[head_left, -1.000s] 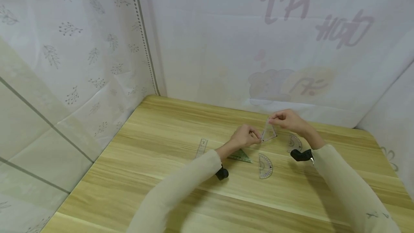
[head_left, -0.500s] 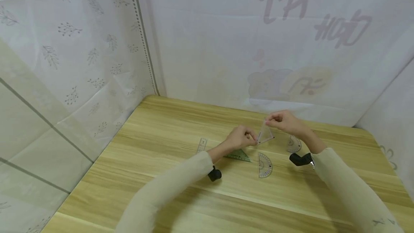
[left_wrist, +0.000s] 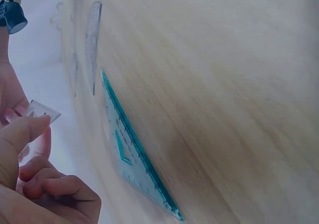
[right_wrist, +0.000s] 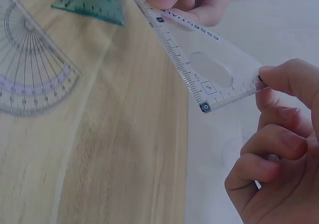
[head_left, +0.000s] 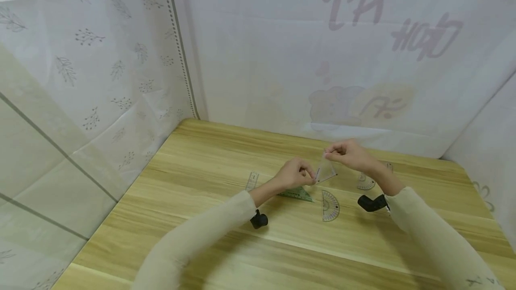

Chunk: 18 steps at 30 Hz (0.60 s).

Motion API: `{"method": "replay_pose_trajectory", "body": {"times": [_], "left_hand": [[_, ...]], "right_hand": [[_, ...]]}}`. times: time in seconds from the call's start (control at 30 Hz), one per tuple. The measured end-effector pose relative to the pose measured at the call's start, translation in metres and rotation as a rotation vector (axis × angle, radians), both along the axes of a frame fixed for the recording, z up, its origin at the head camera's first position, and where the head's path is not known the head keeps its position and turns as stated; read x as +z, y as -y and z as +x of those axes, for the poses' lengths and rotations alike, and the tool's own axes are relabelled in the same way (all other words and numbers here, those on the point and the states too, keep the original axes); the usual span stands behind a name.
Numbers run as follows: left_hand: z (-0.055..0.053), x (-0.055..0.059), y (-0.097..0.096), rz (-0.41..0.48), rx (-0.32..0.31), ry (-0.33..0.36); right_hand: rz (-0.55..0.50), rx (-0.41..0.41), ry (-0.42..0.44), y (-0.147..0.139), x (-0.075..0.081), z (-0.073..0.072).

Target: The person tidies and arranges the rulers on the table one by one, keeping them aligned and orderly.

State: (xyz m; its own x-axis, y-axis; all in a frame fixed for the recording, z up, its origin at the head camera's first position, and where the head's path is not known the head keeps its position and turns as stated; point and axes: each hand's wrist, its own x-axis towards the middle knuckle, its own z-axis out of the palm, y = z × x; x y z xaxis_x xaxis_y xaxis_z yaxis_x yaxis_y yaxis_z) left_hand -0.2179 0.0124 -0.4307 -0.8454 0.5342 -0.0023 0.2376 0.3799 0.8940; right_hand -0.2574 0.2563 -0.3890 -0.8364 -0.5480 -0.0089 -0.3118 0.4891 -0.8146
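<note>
A clear triangular set square (head_left: 327, 172), marked "ESSENTIALS", is held up between both hands above the table. My left hand (head_left: 293, 176) pinches one of its corners between thumb and fingertips. At the upper corner, my right hand (head_left: 350, 155) pinches it with thumb and index finger, the other fingers curled, as the right wrist view shows. Below and beside the left hand lies a green set square (left_wrist: 132, 152), partly hidden by that hand in the head view. A clear protractor (head_left: 331, 206) lies nearer me, to the right of the green set square.
Another protractor (head_left: 366, 182) lies partly under the right forearm, with the end of a clear strip (head_left: 389, 166) showing beyond it. A clear ruler (head_left: 252, 180) lies left of the left hand. Printed curtains (head_left: 258, 57) enclose the wooden table (head_left: 225, 147) behind and at the sides.
Both hands have shifted left and slightly toward me, carrying the clear set square between them. The end of the clear strip has come into view beyond the right wrist.
</note>
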Motion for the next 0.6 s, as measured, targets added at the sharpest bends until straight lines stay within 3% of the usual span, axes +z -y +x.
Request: {"method": "replay_pose_trajectory", "body": {"times": [0.27,0.6], "left_hand": [[0.01,0.001,0.011,0.027,-0.008,0.043],[0.022,0.004,0.02,0.025,-0.024,0.062]], "right_hand": [[0.025,-0.009,-0.029,0.009,-0.002,0.008],[-0.012,-0.005,0.048,0.02,-0.002,0.015]]}}
